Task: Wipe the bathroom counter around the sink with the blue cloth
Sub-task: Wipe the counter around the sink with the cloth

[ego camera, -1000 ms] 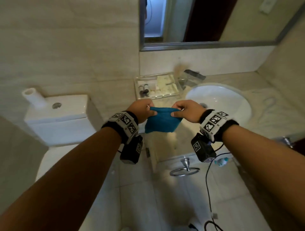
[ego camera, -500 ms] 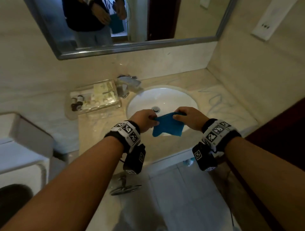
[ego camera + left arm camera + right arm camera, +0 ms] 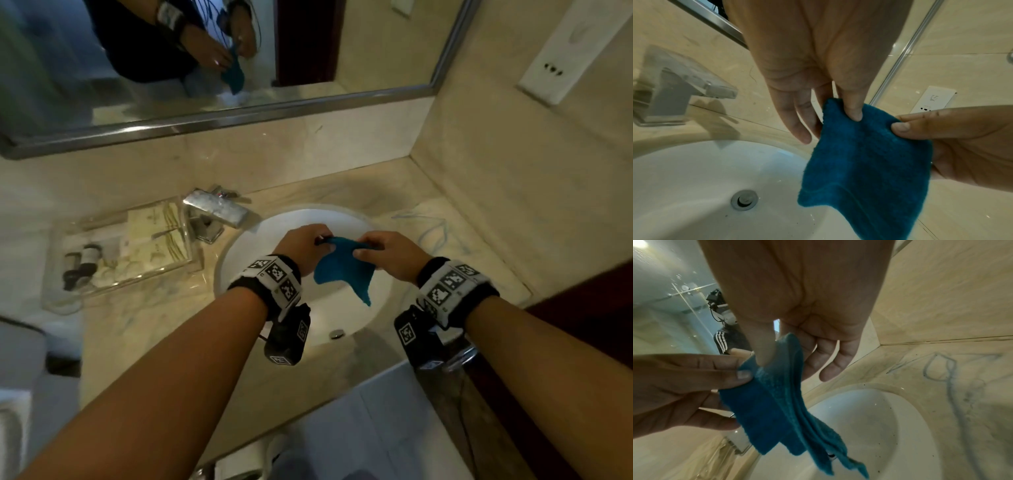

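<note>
- Head view: the left hand [image 3: 301, 245] and the right hand [image 3: 388, 255] hold the blue cloth [image 3: 342, 269] in the air above the white sink [image 3: 342, 317]. Each hand pinches one upper corner, and the lower part of the cloth hangs free, clear of the basin.
- Head view: the beige marble worktop [image 3: 144, 318] surrounds the sink. Blue scribble marks [image 3: 433, 231] lie on the worktop to the right of the basin. A chrome faucet [image 3: 215, 210] stands at the rear left of the basin, and a clear tray [image 3: 116, 260] holding small bottles and packets sits to its left. A framed mirror [image 3: 219, 61] hangs on the wall above.
- Left wrist view: the left hand [image 3: 818, 65] pinches the top left corner of the blue cloth [image 3: 865, 162] with thumb against fingers [image 3: 799, 123]; the other fingers extend downward, relaxed. The right hand [image 3: 966, 142] pinches the opposite corner. The drain [image 3: 744, 200] of the sink [image 3: 694, 186] lies below and left of the cloth; the faucet [image 3: 678, 91] is at the left.
- Right wrist view: the right hand [image 3: 797, 296] pinches the upper edge of the blue cloth [image 3: 781, 405] with thumb and forefinger; its remaining fingers [image 3: 830, 363] are loosely spread. The left hand [image 3: 680, 386] grips the cloth from the left. The cloth hangs in folds over the sink [image 3: 869, 426], and the scribble marks [image 3: 947, 382] lie on the worktop [image 3: 982, 402] to the right.
</note>
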Motion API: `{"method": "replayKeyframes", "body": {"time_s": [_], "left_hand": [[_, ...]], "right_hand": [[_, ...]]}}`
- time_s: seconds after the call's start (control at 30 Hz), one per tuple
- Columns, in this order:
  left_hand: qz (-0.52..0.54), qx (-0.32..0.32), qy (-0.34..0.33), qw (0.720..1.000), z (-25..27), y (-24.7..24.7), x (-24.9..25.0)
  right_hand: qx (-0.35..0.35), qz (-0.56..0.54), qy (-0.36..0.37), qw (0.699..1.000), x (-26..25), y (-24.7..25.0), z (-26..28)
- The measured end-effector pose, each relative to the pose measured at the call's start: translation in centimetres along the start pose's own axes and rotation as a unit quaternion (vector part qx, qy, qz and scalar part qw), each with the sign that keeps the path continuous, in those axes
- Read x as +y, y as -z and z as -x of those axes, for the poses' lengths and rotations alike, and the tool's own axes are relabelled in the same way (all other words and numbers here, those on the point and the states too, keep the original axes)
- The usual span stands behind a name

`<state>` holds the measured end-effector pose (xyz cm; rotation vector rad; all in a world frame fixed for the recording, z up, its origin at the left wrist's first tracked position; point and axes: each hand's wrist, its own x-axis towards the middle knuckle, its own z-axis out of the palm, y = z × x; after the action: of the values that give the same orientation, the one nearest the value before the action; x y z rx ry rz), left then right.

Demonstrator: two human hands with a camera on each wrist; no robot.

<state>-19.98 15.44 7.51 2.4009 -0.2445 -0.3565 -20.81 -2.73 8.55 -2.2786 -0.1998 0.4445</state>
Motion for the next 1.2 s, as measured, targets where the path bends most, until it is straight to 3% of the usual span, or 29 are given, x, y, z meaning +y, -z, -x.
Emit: {"method": "replayKeyframes", "body": {"time_s": [0.13, 0.37, 0.57, 0.73, 0.93, 1.2], "left_hand": [[0.042, 0.008, -0.006, 0.999, -2.8, 0.3, -0.4], [0.069, 0.014, 0.072, 0.995, -7.7, -0.4, -2.4], [0.128, 0.090, 0.150, 0.976, -11.5, -2.0, -1.4], [0.177, 0.161, 0.158, 0.958, -13.6, -2.6, -0.5], [0.173, 0.170, 0.184, 0.953, -14.1, -3.3, -2.1], [0.161, 0.196, 0.207, 0.945, -14.8, -3.1, -5.5]], "right_hand": [[-0.019, -0.019, -0.023, 0.999, 0.9, 0.5, -3.6], [-0.093, -0.009, -0.016, 0.996, 2.1, 2.4, -10.4], [-0.181, -0.044, -0.010, 0.982, 4.3, 4.1, -16.2], [-0.191, -0.109, -0.031, 0.975, 5.8, 4.5, -19.4], [-0.270, -0.132, -0.003, 0.954, 6.6, 2.8, -20.8], [-0.243, -0.096, 0.051, 0.964, 6.8, 0.7, -22.5]]}}
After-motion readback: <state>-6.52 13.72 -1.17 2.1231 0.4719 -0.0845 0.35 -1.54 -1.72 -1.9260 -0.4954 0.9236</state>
